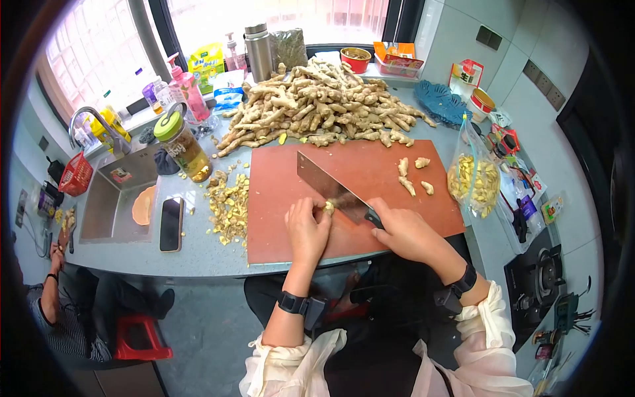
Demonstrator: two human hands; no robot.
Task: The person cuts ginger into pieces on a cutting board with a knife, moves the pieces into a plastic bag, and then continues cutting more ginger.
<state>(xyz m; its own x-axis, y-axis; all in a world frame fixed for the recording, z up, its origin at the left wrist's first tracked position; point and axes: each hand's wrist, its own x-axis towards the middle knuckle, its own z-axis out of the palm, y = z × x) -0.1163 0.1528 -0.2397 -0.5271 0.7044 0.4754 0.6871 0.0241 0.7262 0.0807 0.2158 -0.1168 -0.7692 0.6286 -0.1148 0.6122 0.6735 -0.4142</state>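
On a reddish-brown cutting board [284, 178], my left hand [308, 228] pinches a small piece of ginger [329, 208] at its fingertips. My right hand [405, 228] is wrapped around the dark handle of a cleaver [327, 180]. The broad blade slants up and to the left, its lower part close beside the ginger piece; whether it touches cannot be made out. Several small ginger pieces [405, 175] lie at the board's right. Behind the board rises a large heap of ginger roots [324, 99]. Cut ginger bits [228, 205] are spread along the board's left edge.
A clear bag of cut ginger [473, 178] stands right of the board. Leftward are a phone [171, 225], a green-lidded jar [182, 145] and a sink [119, 205]. Another person [63, 298] sits at far left near a red stool [142, 337]. A stove [542, 281] is at right.
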